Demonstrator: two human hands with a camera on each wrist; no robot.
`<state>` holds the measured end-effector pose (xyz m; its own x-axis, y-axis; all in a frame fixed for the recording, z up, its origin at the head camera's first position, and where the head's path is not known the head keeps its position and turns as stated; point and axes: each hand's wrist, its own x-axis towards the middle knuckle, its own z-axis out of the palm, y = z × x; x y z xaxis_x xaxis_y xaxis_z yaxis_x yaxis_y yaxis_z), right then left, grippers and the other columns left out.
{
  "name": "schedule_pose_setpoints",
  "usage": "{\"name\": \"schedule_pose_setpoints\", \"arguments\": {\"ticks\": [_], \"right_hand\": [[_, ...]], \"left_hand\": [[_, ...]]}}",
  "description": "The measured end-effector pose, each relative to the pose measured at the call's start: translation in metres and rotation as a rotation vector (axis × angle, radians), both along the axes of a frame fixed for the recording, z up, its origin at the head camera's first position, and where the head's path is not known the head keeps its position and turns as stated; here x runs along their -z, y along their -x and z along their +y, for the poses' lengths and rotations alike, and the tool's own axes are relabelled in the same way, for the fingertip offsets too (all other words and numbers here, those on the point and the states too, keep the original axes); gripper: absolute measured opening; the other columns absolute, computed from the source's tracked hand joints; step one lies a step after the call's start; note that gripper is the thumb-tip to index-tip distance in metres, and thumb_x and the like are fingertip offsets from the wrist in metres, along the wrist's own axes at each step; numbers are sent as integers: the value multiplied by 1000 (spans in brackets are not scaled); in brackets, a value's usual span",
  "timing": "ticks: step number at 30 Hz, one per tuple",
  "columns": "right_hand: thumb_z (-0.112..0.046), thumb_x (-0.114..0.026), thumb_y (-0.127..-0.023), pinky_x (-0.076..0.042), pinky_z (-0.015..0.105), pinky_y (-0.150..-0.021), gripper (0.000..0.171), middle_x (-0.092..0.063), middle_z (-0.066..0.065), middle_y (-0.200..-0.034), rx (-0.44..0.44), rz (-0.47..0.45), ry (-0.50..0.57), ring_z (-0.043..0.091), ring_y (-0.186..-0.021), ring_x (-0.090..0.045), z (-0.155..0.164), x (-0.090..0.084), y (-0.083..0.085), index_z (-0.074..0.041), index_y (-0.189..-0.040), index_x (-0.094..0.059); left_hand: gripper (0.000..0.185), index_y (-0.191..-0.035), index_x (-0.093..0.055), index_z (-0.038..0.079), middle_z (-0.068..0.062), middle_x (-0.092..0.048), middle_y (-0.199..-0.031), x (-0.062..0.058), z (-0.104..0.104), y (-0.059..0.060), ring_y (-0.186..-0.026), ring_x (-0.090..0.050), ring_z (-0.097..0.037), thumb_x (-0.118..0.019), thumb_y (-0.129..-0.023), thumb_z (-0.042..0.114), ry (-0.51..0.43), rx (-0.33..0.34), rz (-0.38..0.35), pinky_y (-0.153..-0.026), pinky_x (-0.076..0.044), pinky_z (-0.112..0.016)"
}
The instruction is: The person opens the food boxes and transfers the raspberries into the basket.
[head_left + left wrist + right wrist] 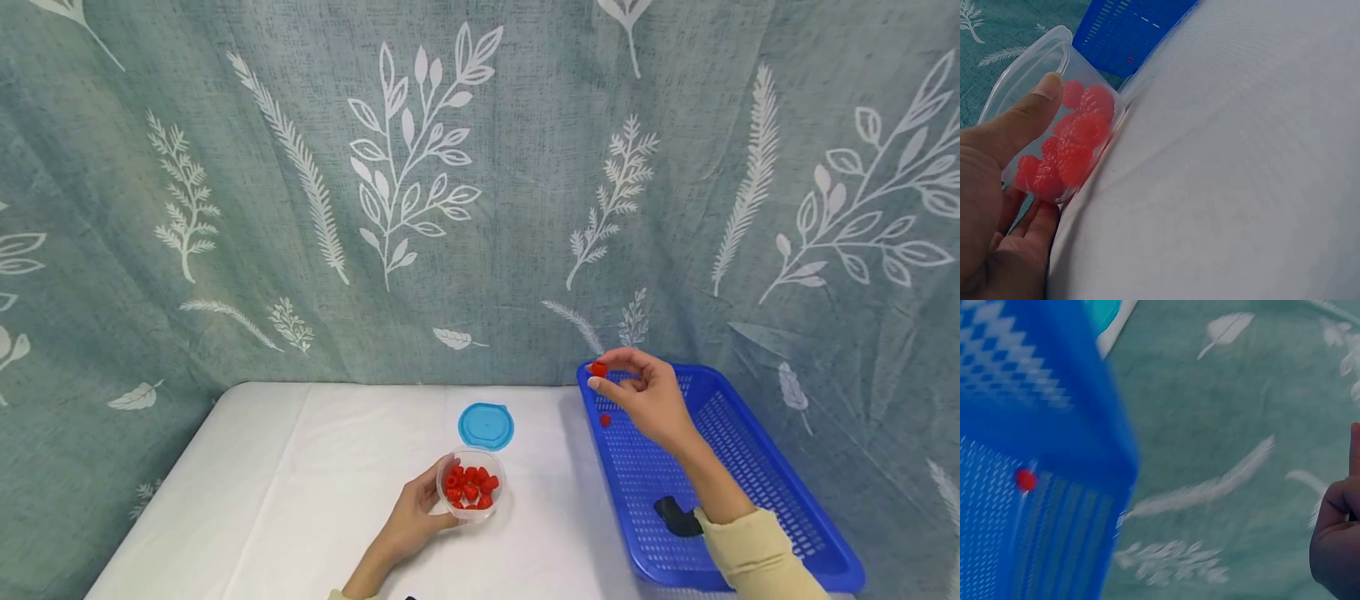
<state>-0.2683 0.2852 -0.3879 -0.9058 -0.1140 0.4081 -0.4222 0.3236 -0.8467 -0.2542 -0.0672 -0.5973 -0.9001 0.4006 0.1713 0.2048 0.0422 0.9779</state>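
Head view — one red raspberry [599, 369] sits pinched between thumb and fingers of the right hand [651, 398], by the blue basket's [637, 467] far-left corner; left hand [416, 512] grips a clear tub [474, 457] of raspberries [470, 492] — blue lid [486, 425] just beyond.

The right sleeve [757, 550] is pale yellow cloth, softly creased, ending on the forearm. A sliver of matching left sleeve [345, 595] shows. Both hands, left [420, 512] and right [648, 400], are bare; the left thumbnail [1049, 85] is short. A black piece [677, 518] adjoins the right cuff.
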Motion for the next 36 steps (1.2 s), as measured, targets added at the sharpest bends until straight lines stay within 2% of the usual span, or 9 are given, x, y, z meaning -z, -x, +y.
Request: {"name": "schedule_pose_setpoints", "arguments": {"ticks": [2,6,10,13,16,21,23,28,36], "right_hand": [[-12,-77,-92,-23,31,-35,29,-74,-10,-97,49,4,-14,12,-42,-26,10,5,11,0,-116,-67],[-16,-77,-92,-36,27,-39,32,-73,-6,-101,136,22,-54,9,-45,-44,30,20,31,-1,-118,-69],[-20,-77,-92,-53,20,-56,33,-72,1,-107,199,30,-88,1,-69,-62,47,38,47,-2,-119,-70],[-24,-76,-94,-54,19,-59,34,-70,-3,-106,226,10,-110,0,-74,-63,58,51,56,-2,-119,-70],[-25,-75,-94,-51,18,-56,33,-69,-2,-102,261,-4,-138,3,-72,-62,70,66,62,-1,-116,-70],[-16,-77,-92,-53,19,-80,29,-74,17,-103,277,14,-220,-6,-89,-61,90,91,70,3,-113,-72],[-14,-77,-91,-52,17,-84,30,-74,22,-106,263,-3,-245,-10,-91,-59,96,99,72,4,-114,-73],[-13,-78,-91,-49,7,-79,33,-74,25,-110,230,-83,-260,-11,-92,-60,107,113,76,8,-116,-72],[-19,-78,-91,-51,10,-75,36,-74,24,-111,253,-205,-265,-11,-86,-59,117,130,77,9,-113,-73]], "left_hand": [[91,-158,-36,10,-15,-43,-158,-1,1,0,-151,-32,-34,-85,-82,13,-2,-3,-4,-117,-36,-21],[91,-158,-37,10,-14,-43,-158,-1,2,0,-151,-32,-32,-86,-81,12,-9,-3,-15,-117,-35,-19],[92,-158,-35,8,-16,-42,-159,1,2,1,-151,-30,-35,-85,-82,13,-18,9,7,-117,-35,-20],[92,-158,-35,10,-15,-43,-159,2,2,2,-151,-31,-34,-86,-82,14,-15,6,13,-117,-35,-20],[91,-158,-36,11,-14,-44,-158,2,1,2,-151,-32,-32,-86,-81,14,-9,8,9,-117,-35,-21],[91,-158,-36,10,-13,-43,-159,2,0,1,-152,-31,-31,-85,-82,12,-12,14,5,-118,-34,-20],[91,-158,-36,10,-14,-42,-159,2,-1,1,-152,-30,-32,-85,-82,11,-18,12,9,-118,-34,-20],[90,-158,-36,9,-16,-42,-159,2,-1,1,-151,-30,-35,-84,-83,11,-23,12,18,-117,-35,-20],[91,-158,-36,11,-13,-42,-159,3,-1,2,-152,-31,-31,-85,-82,12,-24,11,-10,-118,-34,-21]]}}
